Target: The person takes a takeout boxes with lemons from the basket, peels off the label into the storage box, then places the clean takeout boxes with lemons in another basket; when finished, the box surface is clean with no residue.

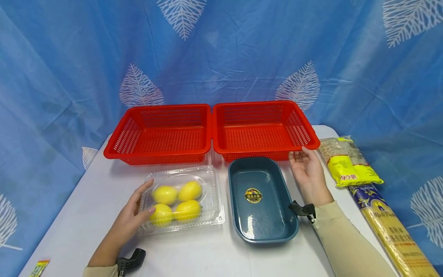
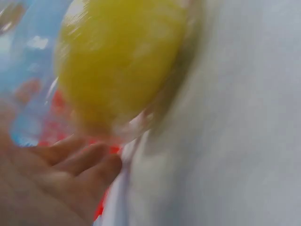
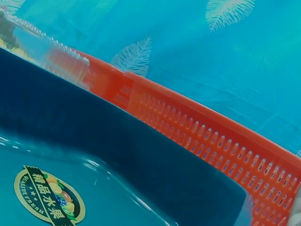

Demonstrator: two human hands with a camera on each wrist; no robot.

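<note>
Left hand spread loosely at left side of clear plastic clamshell, gripping nothing; contact pressure unclear, wrist view blurred. Clamshell keeps four yellow lemons together on white table. Right hand pinches rim of right red perforated plastic basket, probably steadying it. Blue rectangular tray between hands.

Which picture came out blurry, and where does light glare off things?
Left wrist view: blurred, the lemon and fingers smeared; head view: mostly sharp, with a white glint inside the dark teal tray and highlights on the clear clamshell; right wrist view: crisp enough to read the fruit sticker.
</note>
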